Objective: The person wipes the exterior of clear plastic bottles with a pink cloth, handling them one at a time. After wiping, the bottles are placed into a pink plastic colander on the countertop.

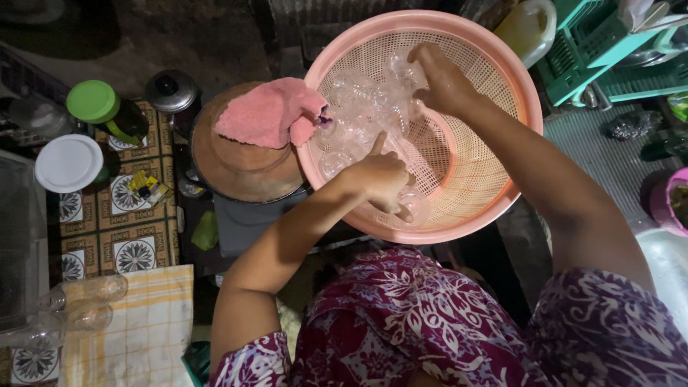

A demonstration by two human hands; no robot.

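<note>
A round pink plastic basket [473, 179] with a lattice wall sits in front of me and holds several clear glasses [358, 97]. My left hand [383, 179] is inside its near side, closed around a clear glass [414, 204], index finger pointing up. My right hand [441, 79] reaches into the far side, fingers closed on another clear glass [403, 68]. A pink cloth [272, 111] lies on a round brown lid [244, 165], its edge touching the basket's left rim.
To the left stand a green-lidded jug [97, 104], a white-lidded container [69, 163] and a metal pot lid [172, 89] on patterned tiles. A yellow checked towel [136, 322] carries clear glasses [86, 301] lying down. Teal crates [595, 50] sit far right.
</note>
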